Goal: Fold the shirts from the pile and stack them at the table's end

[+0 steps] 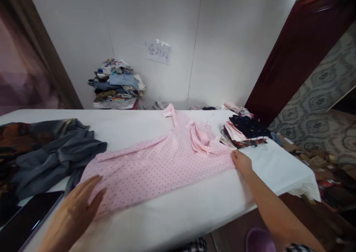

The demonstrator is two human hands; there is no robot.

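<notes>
I see the white table point(178, 215) carrying the pink dotted shirt point(161, 163), spread flat across its middle. My left hand point(72, 215) lies open on the hem; my right hand point(242, 162), fingers flat, touches the shoulder edge beside a folded stack point(246, 132).

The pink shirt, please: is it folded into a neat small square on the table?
No, the pink shirt lies spread out flat, with the left hand and right hand at its ends.

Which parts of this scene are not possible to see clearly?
- Head view: the paper sign on the wall is too blurred to read.
- Left hand: blurred, its wrist cut by the bottom edge.
- Dark flat object: cut by the left edge, unidentifiable.
- Pink shirt: underside hidden.
</notes>
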